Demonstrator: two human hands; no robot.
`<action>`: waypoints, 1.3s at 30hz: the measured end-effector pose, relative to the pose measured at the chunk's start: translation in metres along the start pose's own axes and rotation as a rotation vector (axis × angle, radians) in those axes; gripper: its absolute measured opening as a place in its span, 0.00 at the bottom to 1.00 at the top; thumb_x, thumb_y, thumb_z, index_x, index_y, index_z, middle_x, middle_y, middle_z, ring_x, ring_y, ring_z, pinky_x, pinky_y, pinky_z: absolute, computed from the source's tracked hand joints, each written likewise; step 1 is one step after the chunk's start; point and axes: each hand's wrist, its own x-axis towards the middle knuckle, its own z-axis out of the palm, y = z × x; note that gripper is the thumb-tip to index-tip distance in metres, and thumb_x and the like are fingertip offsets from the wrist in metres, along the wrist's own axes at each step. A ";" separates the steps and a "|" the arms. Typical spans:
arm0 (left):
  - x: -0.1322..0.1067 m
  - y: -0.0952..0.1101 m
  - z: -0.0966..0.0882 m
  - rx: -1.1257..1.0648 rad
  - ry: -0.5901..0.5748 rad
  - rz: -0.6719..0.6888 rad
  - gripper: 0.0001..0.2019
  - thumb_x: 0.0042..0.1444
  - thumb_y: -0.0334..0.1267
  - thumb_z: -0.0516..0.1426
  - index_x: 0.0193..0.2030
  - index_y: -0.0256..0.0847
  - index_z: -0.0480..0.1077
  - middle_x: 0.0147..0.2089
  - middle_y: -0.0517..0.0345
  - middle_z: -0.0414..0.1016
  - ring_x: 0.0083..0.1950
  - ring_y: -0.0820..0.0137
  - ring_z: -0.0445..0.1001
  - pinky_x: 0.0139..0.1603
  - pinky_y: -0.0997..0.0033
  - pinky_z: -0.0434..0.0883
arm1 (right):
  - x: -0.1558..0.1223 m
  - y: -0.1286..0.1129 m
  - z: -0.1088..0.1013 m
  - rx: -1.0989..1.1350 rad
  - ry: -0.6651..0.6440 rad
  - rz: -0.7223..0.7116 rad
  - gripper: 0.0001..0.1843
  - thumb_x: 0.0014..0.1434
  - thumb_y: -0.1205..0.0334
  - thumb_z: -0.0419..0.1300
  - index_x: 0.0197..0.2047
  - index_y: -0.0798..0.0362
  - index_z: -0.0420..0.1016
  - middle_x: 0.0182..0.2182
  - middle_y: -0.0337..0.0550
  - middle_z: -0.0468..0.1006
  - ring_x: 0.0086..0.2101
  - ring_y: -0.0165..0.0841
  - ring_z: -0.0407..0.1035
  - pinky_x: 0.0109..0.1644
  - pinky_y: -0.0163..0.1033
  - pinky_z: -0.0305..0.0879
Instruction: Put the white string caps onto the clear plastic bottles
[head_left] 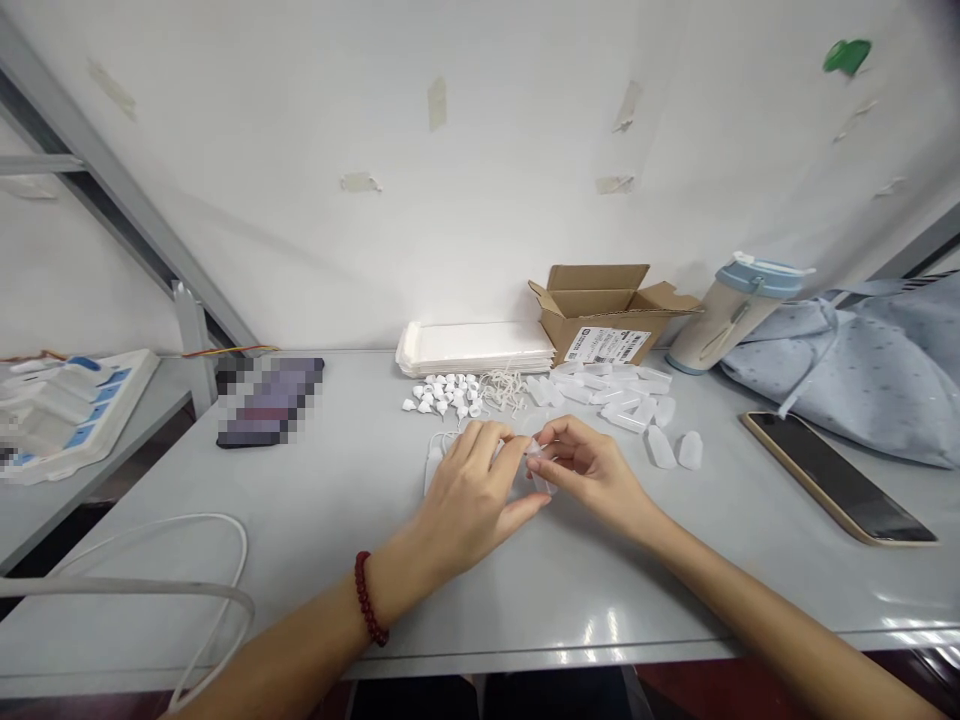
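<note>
A small translucent plastic bottle (pixel 543 484) is between my two hands above the middle of the table. The fingers and thumb of my right hand (pixel 592 468) pinch it near its top from the right. From the left, my left hand (pixel 476 488) curls over it, fingertips at the upper end and thumb near the lower end. My fingers partly hide the bottle's top. Behind my left hand lies a translucent piece with a white cord (pixel 433 462), mostly covered. Beyond my hands are piles of white pointed caps (pixel 442 392), off-white string loops (pixel 504 390) and more translucent bottles (pixel 628 412).
Along the wall stand a stack of white sleeves (pixel 480 345), an open cardboard box (pixel 611 335) and a drinking bottle (pixel 739 315). A blue fabric bag (pixel 885 360) and phone (pixel 832 475) lie right. A pixelated dark object (pixel 274 400) and white cable (pixel 244 550) are left.
</note>
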 end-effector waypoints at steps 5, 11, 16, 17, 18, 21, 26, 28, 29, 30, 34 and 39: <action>0.000 0.002 0.002 0.017 -0.023 0.081 0.19 0.57 0.38 0.59 0.53 0.37 0.61 0.48 0.46 0.70 0.50 0.57 0.68 0.47 0.55 0.70 | 0.001 0.003 0.004 0.022 0.002 0.009 0.12 0.54 0.55 0.63 0.37 0.52 0.65 0.28 0.38 0.73 0.30 0.31 0.70 0.35 0.38 0.66; 0.002 0.001 0.002 -0.003 -0.025 0.054 0.10 0.53 0.33 0.59 0.42 0.37 0.64 0.45 0.47 0.71 0.49 0.56 0.68 0.45 0.55 0.70 | 0.002 -0.001 0.005 0.178 -0.095 0.077 0.14 0.53 0.56 0.64 0.39 0.52 0.66 0.32 0.39 0.74 0.31 0.30 0.71 0.35 0.36 0.67; 0.008 -0.012 -0.010 -0.134 -0.037 -0.104 0.15 0.47 0.29 0.60 0.42 0.40 0.63 0.42 0.52 0.70 0.47 0.59 0.67 0.44 0.59 0.70 | 0.005 -0.007 -0.001 0.308 -0.290 0.124 0.22 0.52 0.57 0.66 0.50 0.51 0.69 0.47 0.46 0.73 0.41 0.33 0.72 0.46 0.41 0.69; 0.008 -0.016 -0.012 -0.143 -0.053 -0.133 0.16 0.46 0.28 0.61 0.41 0.40 0.63 0.41 0.52 0.70 0.47 0.59 0.66 0.44 0.60 0.70 | 0.005 -0.007 -0.002 0.301 -0.313 0.116 0.24 0.52 0.57 0.65 0.52 0.51 0.69 0.48 0.47 0.73 0.43 0.34 0.72 0.48 0.42 0.69; 0.009 -0.019 -0.014 -0.143 -0.075 -0.156 0.16 0.45 0.28 0.61 0.41 0.40 0.62 0.41 0.53 0.69 0.46 0.59 0.66 0.43 0.60 0.70 | 0.006 -0.006 -0.001 0.280 -0.326 0.105 0.24 0.53 0.58 0.65 0.53 0.51 0.68 0.49 0.48 0.73 0.46 0.35 0.71 0.50 0.44 0.68; 0.008 -0.027 -0.015 -0.149 -0.142 -0.197 0.15 0.44 0.28 0.60 0.39 0.41 0.62 0.40 0.54 0.69 0.46 0.60 0.66 0.41 0.61 0.69 | 0.006 -0.002 0.001 0.174 -0.333 0.052 0.24 0.54 0.58 0.63 0.54 0.51 0.68 0.53 0.49 0.71 0.48 0.37 0.69 0.52 0.46 0.66; 0.006 -0.029 -0.015 -0.204 -0.240 -0.271 0.13 0.45 0.33 0.60 0.38 0.42 0.63 0.40 0.54 0.67 0.44 0.60 0.67 0.37 0.64 0.70 | 0.006 0.000 0.001 -0.058 -0.300 0.055 0.18 0.56 0.58 0.60 0.50 0.53 0.72 0.43 0.47 0.75 0.40 0.35 0.70 0.46 0.43 0.67; 0.006 -0.029 -0.016 -0.192 -0.286 -0.280 0.13 0.44 0.33 0.59 0.38 0.42 0.64 0.38 0.55 0.67 0.42 0.60 0.67 0.36 0.64 0.70 | 0.005 -0.001 0.000 -0.107 -0.316 0.065 0.16 0.57 0.59 0.60 0.48 0.54 0.73 0.37 0.44 0.75 0.37 0.33 0.70 0.44 0.42 0.67; 0.006 -0.030 -0.018 -0.186 -0.303 -0.281 0.13 0.44 0.33 0.59 0.38 0.42 0.64 0.37 0.56 0.67 0.41 0.60 0.68 0.35 0.65 0.70 | 0.005 -0.002 0.000 -0.118 -0.330 0.060 0.16 0.57 0.59 0.60 0.48 0.54 0.73 0.35 0.43 0.75 0.36 0.33 0.69 0.43 0.41 0.67; 0.006 -0.030 -0.019 -0.185 -0.318 -0.281 0.13 0.44 0.33 0.59 0.38 0.42 0.64 0.37 0.56 0.68 0.41 0.61 0.68 0.34 0.65 0.70 | 0.005 -0.002 0.000 -0.124 -0.342 0.051 0.15 0.57 0.59 0.60 0.47 0.54 0.74 0.34 0.43 0.75 0.36 0.33 0.69 0.43 0.41 0.67; 0.006 -0.032 -0.021 -0.202 -0.357 -0.276 0.14 0.44 0.34 0.60 0.40 0.42 0.65 0.37 0.56 0.69 0.40 0.61 0.68 0.33 0.66 0.70 | 0.006 -0.001 0.001 -0.148 -0.343 0.018 0.14 0.57 0.60 0.59 0.47 0.53 0.74 0.36 0.43 0.75 0.36 0.33 0.69 0.42 0.41 0.67; 0.006 -0.035 -0.023 -0.190 -0.369 -0.261 0.15 0.45 0.34 0.60 0.41 0.43 0.66 0.39 0.56 0.69 0.42 0.60 0.69 0.36 0.66 0.71 | 0.005 0.003 0.006 -0.236 -0.301 -0.033 0.13 0.56 0.63 0.60 0.46 0.53 0.74 0.36 0.44 0.74 0.35 0.32 0.69 0.40 0.39 0.67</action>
